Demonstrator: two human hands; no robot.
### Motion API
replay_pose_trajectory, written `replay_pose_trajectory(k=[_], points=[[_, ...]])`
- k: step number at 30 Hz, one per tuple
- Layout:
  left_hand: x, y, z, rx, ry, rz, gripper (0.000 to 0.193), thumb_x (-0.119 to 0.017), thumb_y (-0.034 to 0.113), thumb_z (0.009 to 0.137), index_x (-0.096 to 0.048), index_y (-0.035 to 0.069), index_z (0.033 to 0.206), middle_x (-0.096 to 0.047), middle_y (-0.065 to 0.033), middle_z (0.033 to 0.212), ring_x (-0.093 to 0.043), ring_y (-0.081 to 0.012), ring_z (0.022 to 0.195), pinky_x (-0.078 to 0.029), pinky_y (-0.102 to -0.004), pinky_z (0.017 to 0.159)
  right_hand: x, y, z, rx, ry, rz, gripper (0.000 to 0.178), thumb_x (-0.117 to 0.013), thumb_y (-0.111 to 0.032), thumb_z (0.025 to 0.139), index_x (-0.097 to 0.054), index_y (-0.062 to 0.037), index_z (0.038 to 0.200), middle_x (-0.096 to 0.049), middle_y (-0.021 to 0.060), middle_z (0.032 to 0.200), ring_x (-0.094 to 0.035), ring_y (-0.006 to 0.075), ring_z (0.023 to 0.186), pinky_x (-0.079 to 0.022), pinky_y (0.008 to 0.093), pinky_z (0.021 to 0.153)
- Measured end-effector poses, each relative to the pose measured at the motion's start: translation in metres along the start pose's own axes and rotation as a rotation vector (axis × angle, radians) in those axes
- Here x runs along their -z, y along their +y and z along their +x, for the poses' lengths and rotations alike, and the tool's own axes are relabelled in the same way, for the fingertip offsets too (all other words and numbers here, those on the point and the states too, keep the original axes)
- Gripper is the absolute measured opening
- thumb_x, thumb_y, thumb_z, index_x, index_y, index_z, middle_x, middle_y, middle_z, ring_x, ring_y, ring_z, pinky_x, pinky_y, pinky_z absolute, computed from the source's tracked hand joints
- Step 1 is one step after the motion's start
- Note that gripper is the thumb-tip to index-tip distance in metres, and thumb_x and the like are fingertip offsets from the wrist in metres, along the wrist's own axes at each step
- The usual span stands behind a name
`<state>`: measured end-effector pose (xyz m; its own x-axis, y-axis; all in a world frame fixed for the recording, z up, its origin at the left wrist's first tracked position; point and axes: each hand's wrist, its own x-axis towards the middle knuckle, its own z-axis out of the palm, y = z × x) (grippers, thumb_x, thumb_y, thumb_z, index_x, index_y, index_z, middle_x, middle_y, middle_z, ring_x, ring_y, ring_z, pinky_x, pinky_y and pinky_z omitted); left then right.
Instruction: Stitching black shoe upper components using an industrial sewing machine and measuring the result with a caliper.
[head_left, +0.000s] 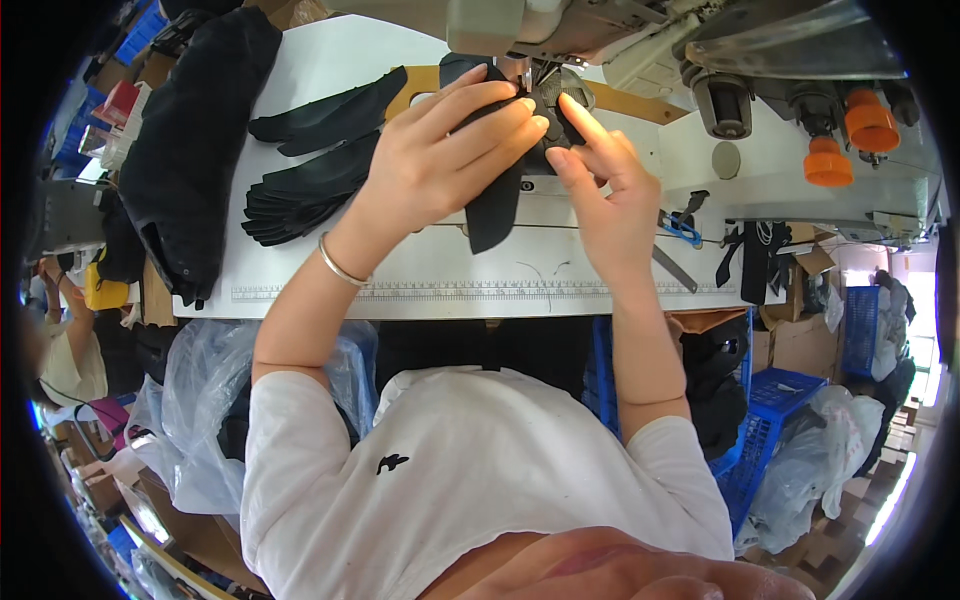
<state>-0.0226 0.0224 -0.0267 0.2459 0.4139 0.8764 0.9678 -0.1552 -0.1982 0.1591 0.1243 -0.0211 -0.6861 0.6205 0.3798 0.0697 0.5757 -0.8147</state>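
Under the sewing machine head (540, 30), at the needle, lies a black fabric piece (495, 215) whose long rounded end hangs toward me. My left hand (440, 150) lies over it, its fingers bent and pressed on the fabric beside the needle. On the right of the needle, my right hand (612, 185) pinches the edge of the same piece between thumb and forefinger, other fingers curled. The fabric directly under my fingertips is partly hidden. To the left of my left hand lie a stack of black cut pieces (300, 195) and further black pieces (330, 112).
A ruler strip (420, 291) runs along the front edge of the white table (400, 270). Blue-handled snips (680, 230) and a grey metal blade (674, 270) lie at right. A large black bundle (195, 150) sits at left. Orange knobs (828, 162) hang at upper right; a blue crate (770, 420) stands below.
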Motion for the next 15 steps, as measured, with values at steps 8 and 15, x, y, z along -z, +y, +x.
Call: replay_pose_trajectory(k=[8,15], points=[[0.008,-0.015,-0.001,-0.063,-0.076,-0.086,0.034,-0.072,0.012,0.07,-0.078,0.008,0.103,-0.069,-0.0019,0.11,-0.07,-0.0237,0.105,-0.061,-0.0421,0.099,-0.002,0.001,-0.001,0.194,0.035,-0.296,0.051,-0.077,-0.019,0.092,-0.065,-0.0142,0.141,-0.063,0.0031,0.09,-0.059,0.0203,0.094,-0.047,0.0344,0.086],[0.005,-0.018,-0.002,-0.065,-0.071,-0.116,0.032,-0.072,0.013,0.072,-0.078,0.008,0.104,-0.069,-0.0021,0.111,-0.07,-0.0246,0.107,-0.06,-0.0423,0.099,-0.005,-0.001,0.002,0.097,0.012,-0.132,0.053,-0.077,-0.017,0.091,-0.063,-0.011,0.142,-0.064,0.0056,0.078,-0.058,0.0178,0.07,-0.048,0.0325,0.069]])
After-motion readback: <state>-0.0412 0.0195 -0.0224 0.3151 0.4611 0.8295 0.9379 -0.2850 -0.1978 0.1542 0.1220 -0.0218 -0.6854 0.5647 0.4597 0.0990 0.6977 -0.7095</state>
